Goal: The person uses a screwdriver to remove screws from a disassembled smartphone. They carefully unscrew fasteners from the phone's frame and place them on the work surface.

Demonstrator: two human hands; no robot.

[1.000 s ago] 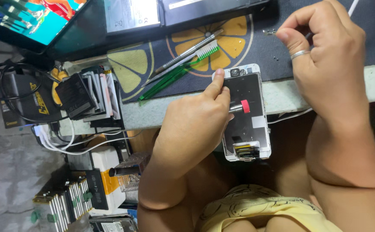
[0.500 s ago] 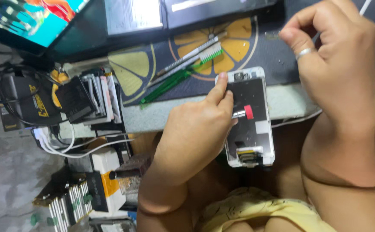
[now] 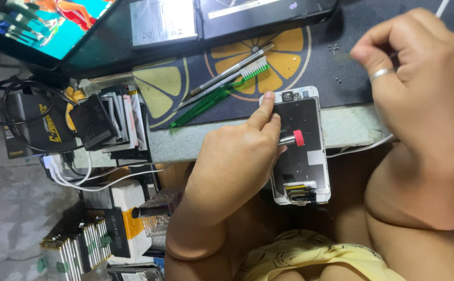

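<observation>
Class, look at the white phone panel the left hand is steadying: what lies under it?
Under the panel show the mat at its top end and the table edge beneath its middle. The left hand covers whatever is under its left side.

phone frame (image 3: pixel 304 151): lies across the bench's (image 3: pixel 352 125) near edge — top on the mat (image 3: pixel 196 78), lower end hanging past the edge over the lap.
left hand (image 3: pixel 232 161): beside the phone frame's left side, fingertips touching its upper left corner.
small tool (image 3: pixel 292 139): on the phone frame's middle, sticking out from the left hand.
right hand (image 3: pixel 425 93): above the mat at the bench's right end, well apart from the phone frame.
brush (image 3: pixel 222 91): on the mat, just left of the phone frame's top.
metal tool (image 3: pixel 232 68): on the mat, just behind the brush.
tablet (image 3: pixel 45 26): far left corner.
battery stack (image 3: pixel 107 122): left edge — before the tablet.
boxes (image 3: pixel 81 244): on the floor, below the bench's left end.
</observation>
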